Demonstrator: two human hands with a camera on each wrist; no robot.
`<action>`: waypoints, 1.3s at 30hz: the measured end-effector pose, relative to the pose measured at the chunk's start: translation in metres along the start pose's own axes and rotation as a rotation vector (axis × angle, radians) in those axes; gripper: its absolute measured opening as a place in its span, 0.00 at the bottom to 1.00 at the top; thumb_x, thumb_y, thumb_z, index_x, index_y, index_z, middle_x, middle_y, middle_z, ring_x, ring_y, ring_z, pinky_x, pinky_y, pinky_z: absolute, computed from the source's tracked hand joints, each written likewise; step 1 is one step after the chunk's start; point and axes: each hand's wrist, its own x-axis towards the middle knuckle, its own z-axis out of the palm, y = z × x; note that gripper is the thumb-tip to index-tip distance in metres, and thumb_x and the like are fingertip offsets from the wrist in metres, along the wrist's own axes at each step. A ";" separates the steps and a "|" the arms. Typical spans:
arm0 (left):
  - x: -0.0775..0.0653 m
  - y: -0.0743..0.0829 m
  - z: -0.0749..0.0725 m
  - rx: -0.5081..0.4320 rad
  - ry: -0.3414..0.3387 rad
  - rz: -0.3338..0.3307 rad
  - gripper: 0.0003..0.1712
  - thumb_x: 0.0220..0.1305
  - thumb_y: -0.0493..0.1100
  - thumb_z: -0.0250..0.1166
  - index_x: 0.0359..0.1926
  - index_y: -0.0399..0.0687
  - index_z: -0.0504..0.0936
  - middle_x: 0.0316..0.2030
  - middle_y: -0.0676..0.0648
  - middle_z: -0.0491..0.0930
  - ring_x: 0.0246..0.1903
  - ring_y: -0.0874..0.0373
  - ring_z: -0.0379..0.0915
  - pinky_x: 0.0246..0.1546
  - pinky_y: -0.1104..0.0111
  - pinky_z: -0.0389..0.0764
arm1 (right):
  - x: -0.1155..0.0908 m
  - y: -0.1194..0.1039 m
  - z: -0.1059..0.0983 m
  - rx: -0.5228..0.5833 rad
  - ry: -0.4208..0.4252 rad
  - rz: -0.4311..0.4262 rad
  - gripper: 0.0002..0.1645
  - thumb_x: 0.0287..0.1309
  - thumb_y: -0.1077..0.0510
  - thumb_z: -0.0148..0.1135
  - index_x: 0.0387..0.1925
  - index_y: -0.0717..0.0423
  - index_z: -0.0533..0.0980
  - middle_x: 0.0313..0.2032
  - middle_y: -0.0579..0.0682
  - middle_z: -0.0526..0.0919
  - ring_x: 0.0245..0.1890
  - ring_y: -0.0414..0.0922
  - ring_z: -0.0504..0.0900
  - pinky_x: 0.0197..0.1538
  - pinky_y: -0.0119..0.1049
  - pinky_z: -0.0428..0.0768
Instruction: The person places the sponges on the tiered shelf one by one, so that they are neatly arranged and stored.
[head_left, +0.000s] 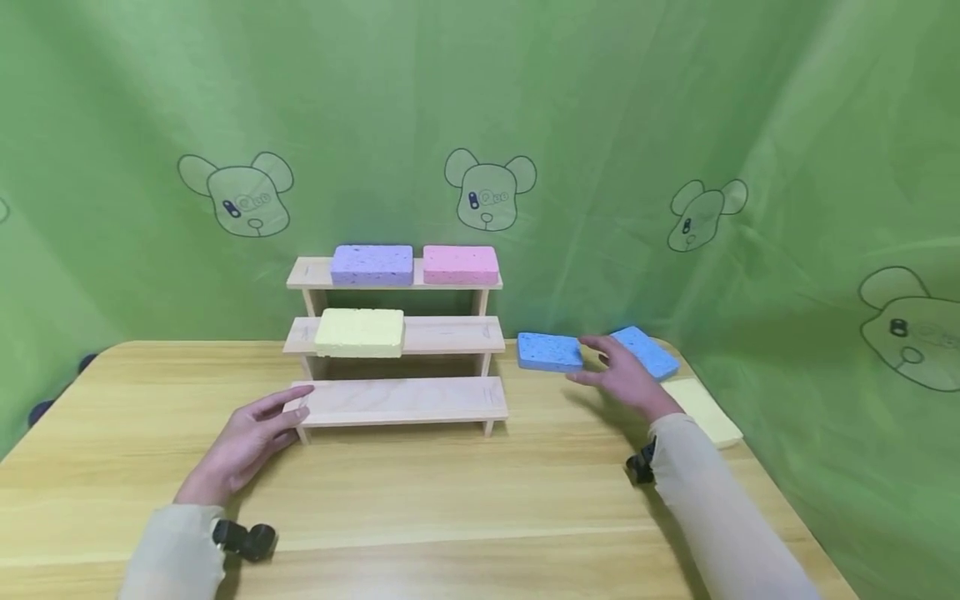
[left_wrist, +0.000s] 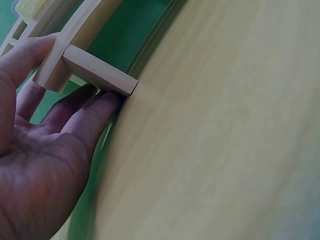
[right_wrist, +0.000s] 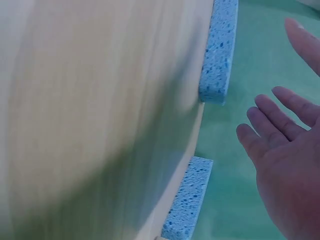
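Note:
My left hand [head_left: 243, 446] holds the left end of the lowest step of a three-tier wooden rack [head_left: 397, 398]. In the left wrist view its fingers [left_wrist: 82, 117] reach around the step's end, by the leg. My right hand [head_left: 626, 379] hovers with spread fingers at the right end of a blue sponge [head_left: 550, 353]; the right wrist view shows nothing in its grasp. A second blue sponge [head_left: 647, 353] lies just beyond that hand. On the rack, a purple sponge [head_left: 372, 265] and a pink sponge [head_left: 461, 265] sit on top, and a yellow sponge [head_left: 359, 333] rests on the middle tier's left.
Another pale yellow sponge [head_left: 703, 412] lies near the right edge of the wooden table [head_left: 420, 517], partly behind the right forearm. A green curtain [head_left: 585, 100] printed with bear heads hangs behind the table and along its sides.

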 end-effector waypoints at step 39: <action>0.002 -0.001 0.000 -0.028 0.009 -0.004 0.32 0.66 0.39 0.65 0.69 0.36 0.67 0.75 0.36 0.41 0.52 0.63 0.74 0.60 0.65 0.73 | 0.056 0.016 0.004 -0.253 -0.107 -0.032 0.44 0.55 0.58 0.71 0.67 0.73 0.62 0.65 0.74 0.61 0.66 0.69 0.58 0.70 0.62 0.56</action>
